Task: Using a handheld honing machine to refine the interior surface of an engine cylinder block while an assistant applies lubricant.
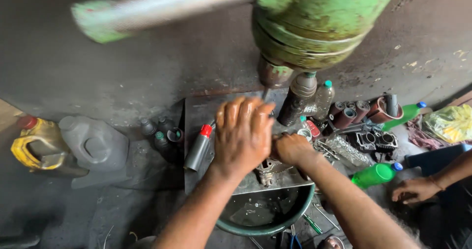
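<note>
Head view: left hand [242,133], right hand [291,148] fingers gripping metal part [268,169]; green basin [295,213] holds dark liquid [260,209]

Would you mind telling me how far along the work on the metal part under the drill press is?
Done: the metal part sits on the plate. In hand: left hand and right hand press on it beneath the drill bit. Whether any hole is drilled is hidden.

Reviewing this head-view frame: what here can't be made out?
- Metal part: mostly hidden under the left hand and right hand.
- Green machine head: cut off by the top edge.
- Its lever: motion-blurred.
- Another person's hand: arm cut off at the right edge.
</note>
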